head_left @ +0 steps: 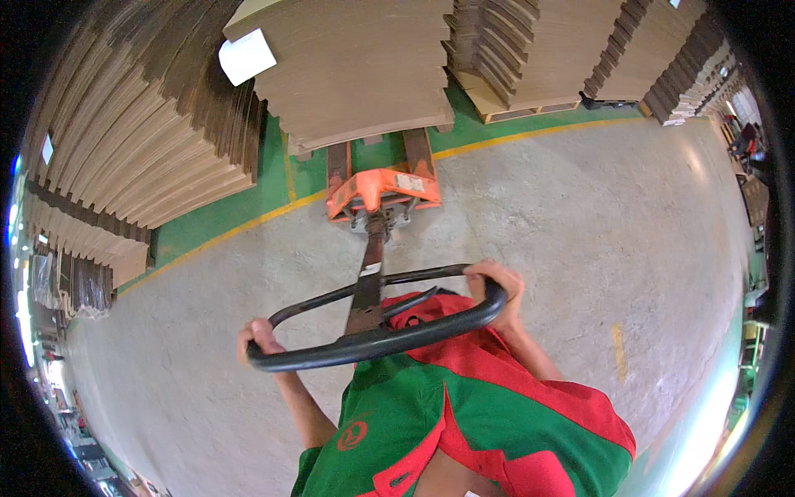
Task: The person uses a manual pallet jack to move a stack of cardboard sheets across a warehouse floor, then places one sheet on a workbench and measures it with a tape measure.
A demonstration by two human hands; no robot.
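A black loop handle (pixel 389 340) of a pallet jack crosses in front of my body. At its left end, my left hand (pixel 258 335) is wrapped round the bar. My right hand (pixel 499 286) grips the opposite end, a little farther forward. A dark lever (pixel 411 302) sits inside the loop, with no finger on it. From the handle a steel shaft (pixel 368 273) runs forward to the orange pallet jack (pixel 377 189). The jack's forks reach under a tall stack of flat cardboard sheets (pixel 356 79); their far ends are hidden beneath it.
More cardboard stacks stand at the left (pixel 157 124) and on a wooden pallet (pixel 497 110) at the far right. A white paper sheet (pixel 247 57) hangs on the middle stack. A yellow line (pixel 530 137) divides green floor from grey concrete (pixel 596 224).
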